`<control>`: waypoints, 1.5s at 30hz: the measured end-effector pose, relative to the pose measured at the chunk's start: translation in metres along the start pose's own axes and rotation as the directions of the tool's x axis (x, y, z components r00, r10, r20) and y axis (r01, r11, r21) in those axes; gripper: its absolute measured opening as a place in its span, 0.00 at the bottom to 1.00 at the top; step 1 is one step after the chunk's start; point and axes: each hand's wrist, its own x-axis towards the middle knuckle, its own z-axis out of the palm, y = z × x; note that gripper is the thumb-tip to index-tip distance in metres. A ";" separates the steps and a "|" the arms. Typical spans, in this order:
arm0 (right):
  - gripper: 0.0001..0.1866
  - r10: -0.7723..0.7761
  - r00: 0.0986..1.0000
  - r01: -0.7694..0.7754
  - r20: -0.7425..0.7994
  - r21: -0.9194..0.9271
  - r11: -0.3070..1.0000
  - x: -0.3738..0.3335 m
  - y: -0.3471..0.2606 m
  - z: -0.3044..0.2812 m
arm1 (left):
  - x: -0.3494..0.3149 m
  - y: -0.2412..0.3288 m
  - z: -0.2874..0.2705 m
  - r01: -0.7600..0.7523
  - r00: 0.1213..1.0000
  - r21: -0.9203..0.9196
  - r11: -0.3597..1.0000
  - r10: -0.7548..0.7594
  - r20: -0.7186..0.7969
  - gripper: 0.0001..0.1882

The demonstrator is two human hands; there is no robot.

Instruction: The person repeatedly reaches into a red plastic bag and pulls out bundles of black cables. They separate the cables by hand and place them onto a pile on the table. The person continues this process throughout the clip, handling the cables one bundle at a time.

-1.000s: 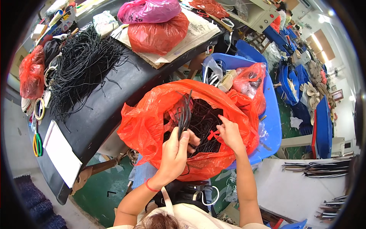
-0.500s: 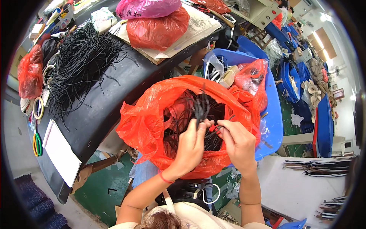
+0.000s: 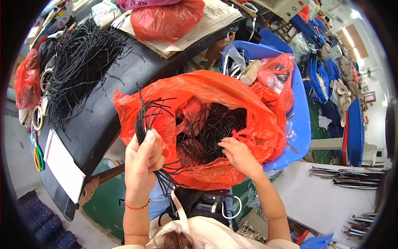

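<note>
A bunch of thin black cords (image 3: 143,120) is gripped in my left hand (image 3: 143,159), thumb pressed over it, left of the bag's mouth. The cord ends stick up above the fist and hang out below it. An orange-red plastic bag (image 3: 195,83) lies wide open in front of me, with many loose, tangled black cords (image 3: 222,122) inside. Over the bag's right side is my right hand (image 3: 240,155), its fingers apart and reaching toward those cords. A twisted red strip of plastic (image 3: 238,135) lies beside its fingertips.
Left, a dark bench (image 3: 112,91) carries a big heap of black cords (image 3: 81,66), a white pad (image 3: 62,164) and green-and-orange-handled scissors (image 3: 39,157). A filled red bag (image 3: 168,23) sits farther back. Behind the orange-red bag stands a blue bin (image 3: 302,124).
My left hand has moved from over the bag to the left with the bunch of cords. My right hand has come lower and left, and its fingers have parted from the strands they pinched.
</note>
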 end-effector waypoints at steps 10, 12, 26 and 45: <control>0.03 0.197 0.952 -0.168 -0.236 0.138 0.976 0.003 -0.030 -0.027 | 0.001 -0.008 -0.001 0.064 0.997 -0.162 0.985 -0.055 0.056 0.13; 0.04 0.384 0.900 -0.301 -0.205 0.342 0.890 0.004 -0.038 -0.040 | 0.000 -0.008 0.001 0.053 0.998 -0.162 0.985 -0.045 0.051 0.12; 0.05 0.195 0.960 -0.187 -0.199 0.057 0.981 0.033 -0.020 0.020 | -0.005 -0.008 0.003 0.049 0.998 -0.152 0.987 -0.041 0.058 0.12; 0.10 -0.101 0.990 0.116 -0.103 0.147 0.982 -0.008 -0.148 -0.060 | -0.018 -0.042 0.053 0.382 0.895 -0.031 0.924 -0.361 0.263 0.18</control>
